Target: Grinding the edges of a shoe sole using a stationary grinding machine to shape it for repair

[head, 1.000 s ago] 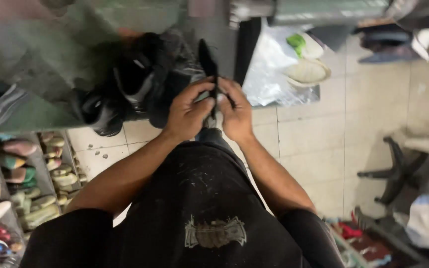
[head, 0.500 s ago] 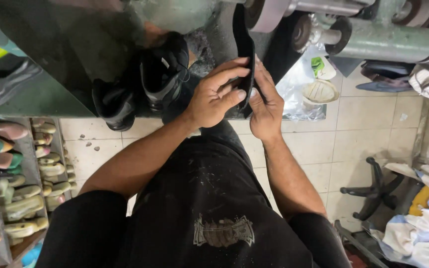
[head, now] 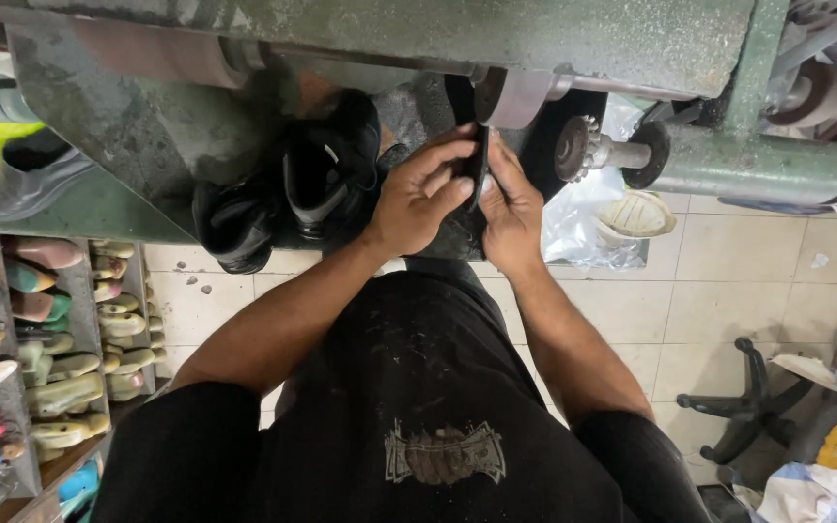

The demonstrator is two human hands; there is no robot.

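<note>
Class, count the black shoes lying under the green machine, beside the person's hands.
2: one black shoe lies low on the left, another black shoe sits right of it, next to the left hand. More may be hidden in the dark.

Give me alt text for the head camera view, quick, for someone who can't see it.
Seen from above, a person's left hand and right hand press a thin black piece up to a sanding drum on a green machine. Black shoes sit at left on the machine; racks of shoe lasts stand on the tiled floor.
</note>
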